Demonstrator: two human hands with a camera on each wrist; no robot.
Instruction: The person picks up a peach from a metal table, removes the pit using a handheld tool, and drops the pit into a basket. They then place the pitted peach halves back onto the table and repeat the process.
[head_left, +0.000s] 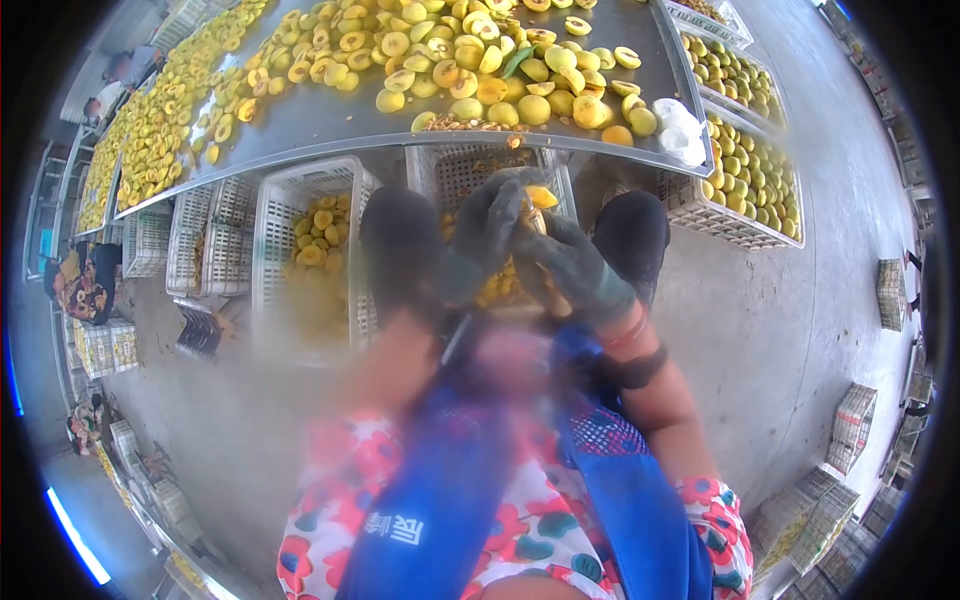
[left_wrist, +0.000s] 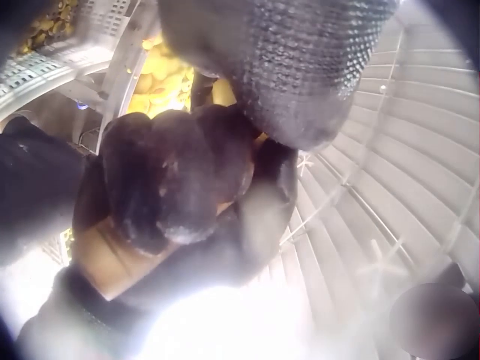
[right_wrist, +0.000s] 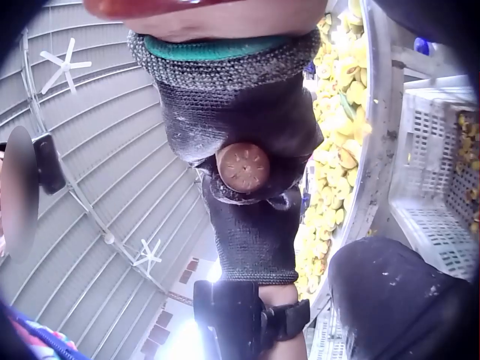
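Note:
Both hands wear dark knit gloves and meet over a crate between the knees. My left hand (head_left: 482, 238) holds a yellow stone fruit (head_left: 541, 197) at its fingertips. My right hand (head_left: 572, 262) is right against it, its fingers curled round a wooden handle (left_wrist: 112, 264) in the left wrist view. The round butt of that handle (right_wrist: 244, 168) sticks out of the fist in the right wrist view. The working end of the tool is hidden between the hands, so I cannot tell its kind. A white crate (head_left: 424, 172) with yellow fruit stands below.
A metal table (head_left: 330, 135) ahead bears many halved yellow fruits (head_left: 470, 55), some loose pits and a white crumpled bag (head_left: 680, 130). White crates (head_left: 262, 260) stand to the left, and a crate of whole fruits (head_left: 752, 180) to the right. Knees flank the hands.

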